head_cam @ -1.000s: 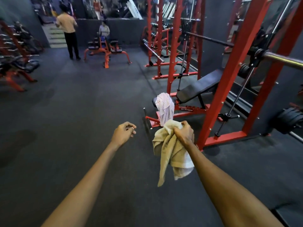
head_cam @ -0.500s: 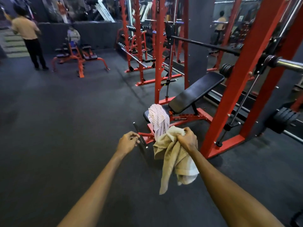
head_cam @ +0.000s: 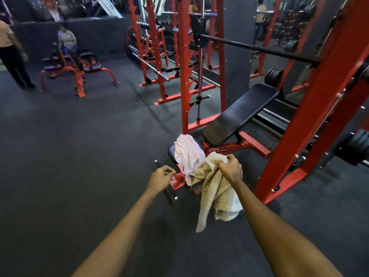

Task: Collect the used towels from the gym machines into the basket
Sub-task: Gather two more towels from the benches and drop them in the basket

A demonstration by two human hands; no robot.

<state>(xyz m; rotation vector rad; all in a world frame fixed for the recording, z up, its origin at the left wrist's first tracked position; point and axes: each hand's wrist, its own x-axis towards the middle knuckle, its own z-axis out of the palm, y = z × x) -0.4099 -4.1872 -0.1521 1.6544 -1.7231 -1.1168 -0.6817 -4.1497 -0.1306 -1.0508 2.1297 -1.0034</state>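
My right hand (head_cam: 229,168) grips a crumpled beige towel (head_cam: 214,194) that hangs down below my fist. A white striped towel (head_cam: 187,152) is draped over the seat end of a black incline bench (head_cam: 237,114) with a red frame. The beige towel hangs just in front of it and partly covers its lower edge. My left hand (head_cam: 160,177) is stretched out beside the bench's foot, to the left of the striped towel, with its fingers curled and nothing in it. No basket is in view.
The bench stands inside a red rack (head_cam: 311,108) with a black bar (head_cam: 257,48) across it and weight plates (head_cam: 355,145) on the right. More red racks stand behind. Two people (head_cam: 12,50) are at the far left by a red machine (head_cam: 73,70). Dark rubber floor stretches to the left.
The bench and striped towel have come closer and sit lower in view. Both hands have advanced toward the bench; my right hand still holds the beige towel.
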